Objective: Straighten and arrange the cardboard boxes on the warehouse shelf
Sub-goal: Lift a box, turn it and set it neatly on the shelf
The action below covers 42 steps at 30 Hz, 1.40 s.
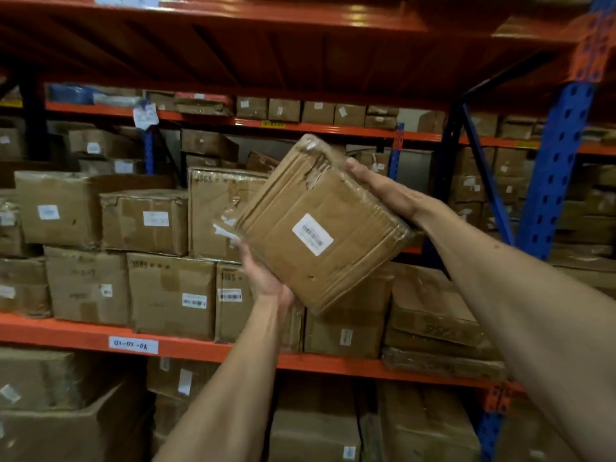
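cardboard box (313, 228) | tilted, top corner up-left | left hand (266, 278), right hand (376, 185) holding

Tilted box (316, 228) between both hands, before shelf (66, 335) stacks.

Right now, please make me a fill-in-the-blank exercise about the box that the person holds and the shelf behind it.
1. The held cardboard box is gripped by ____ hands, the left hand low and the right hand high.
2. The box is ____, not level.
3. The sticker on its face is ____ in colour.
4. The shelf beam under the stacked boxes is ____.

Missing words: two; tilted; white; orange
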Tool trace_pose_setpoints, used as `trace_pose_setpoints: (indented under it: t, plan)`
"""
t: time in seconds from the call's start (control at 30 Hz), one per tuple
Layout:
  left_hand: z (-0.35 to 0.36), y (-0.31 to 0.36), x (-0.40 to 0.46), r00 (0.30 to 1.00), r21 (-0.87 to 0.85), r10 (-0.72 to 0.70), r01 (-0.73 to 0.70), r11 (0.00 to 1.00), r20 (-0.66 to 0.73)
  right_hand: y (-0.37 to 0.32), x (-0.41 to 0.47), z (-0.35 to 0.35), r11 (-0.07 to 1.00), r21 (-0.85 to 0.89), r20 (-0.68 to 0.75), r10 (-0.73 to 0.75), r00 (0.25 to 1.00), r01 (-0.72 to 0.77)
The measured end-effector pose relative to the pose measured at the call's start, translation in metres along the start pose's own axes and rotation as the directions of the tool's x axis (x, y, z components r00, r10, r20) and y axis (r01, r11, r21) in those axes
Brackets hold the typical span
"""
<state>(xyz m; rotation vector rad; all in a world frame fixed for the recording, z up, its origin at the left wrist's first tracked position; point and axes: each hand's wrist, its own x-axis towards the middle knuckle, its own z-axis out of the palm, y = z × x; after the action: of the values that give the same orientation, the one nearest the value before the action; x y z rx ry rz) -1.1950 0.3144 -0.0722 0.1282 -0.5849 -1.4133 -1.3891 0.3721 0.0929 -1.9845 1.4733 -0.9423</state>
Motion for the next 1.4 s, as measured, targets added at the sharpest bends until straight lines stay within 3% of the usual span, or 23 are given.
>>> trace_pose_setpoints:
  t: [0.07,0.17,0.27,0.4,0.5,0.6,0.67,0.73,0.87,1.0,1.2,1.3,1.4]
  plan:
    - [0.028,0.035,0.005,0.994,0.256,0.043,-0.069,0.964,0.105,0.012,-0.005,-0.006,0.987,0.080,-0.082,-0.133,0.988,0.139]
    - [0.071,0.078,0.016,0.952,0.586,0.096,-0.255,0.769,0.289,0.025,-0.023,-0.008,0.920,0.209,-0.289,-0.267,0.920,0.332]
    - [0.116,0.105,0.019,0.864,0.712,0.076,-0.457,0.533,0.498,0.033,-0.034,-0.005,0.865,0.317,-0.460,-0.219,0.860,0.390]
    - [0.146,0.114,0.014,0.864,0.817,-0.075,-0.439,0.375,0.498,0.026,-0.048,0.002,0.886,0.193,-0.565,-0.250,0.786,0.421]
    - [0.146,0.114,0.016,0.869,0.840,-0.067,-0.450,0.301,0.490,0.019,-0.044,0.005,0.882,0.187,-0.582,-0.255,0.772,0.433]
    - [0.146,0.114,0.024,0.903,0.850,-0.035,-0.389,0.354,0.428,0.007,-0.041,0.007,0.907,0.330,-0.593,-0.015,0.805,0.260]
    - [0.147,0.110,0.026,0.949,0.884,0.007,-0.295,0.363,0.314,0.003,-0.037,0.005,0.846,0.510,-0.486,0.132,0.864,0.158]
    - [0.150,0.106,0.024,0.966,0.902,0.013,-0.246,0.354,0.258,0.002,-0.036,0.005,0.778,0.614,-0.417,0.179,0.891,0.131]
    - [0.157,0.104,0.018,0.954,0.906,-0.030,-0.275,0.321,0.300,0.007,-0.045,0.014,0.806,0.549,-0.568,0.166,0.806,0.221]
    - [0.171,0.102,0.011,0.923,0.909,-0.082,-0.351,0.226,0.377,0.023,-0.056,0.025,0.825,0.441,-0.721,0.092,0.687,0.352]
    - [0.225,0.097,0.018,0.830,0.852,-0.244,-0.522,-0.028,0.501,0.043,-0.066,0.035,0.799,0.345,-0.863,0.064,0.501,0.492]
    - [0.230,0.091,0.018,0.777,0.796,-0.314,-0.598,-0.095,0.546,0.049,-0.065,0.043,0.804,0.340,-0.880,0.089,0.467,0.488]
    - [0.233,0.073,0.016,0.734,0.710,-0.357,-0.668,-0.224,0.578,0.062,-0.063,0.060,0.791,0.389,-0.887,0.184,0.423,0.473]
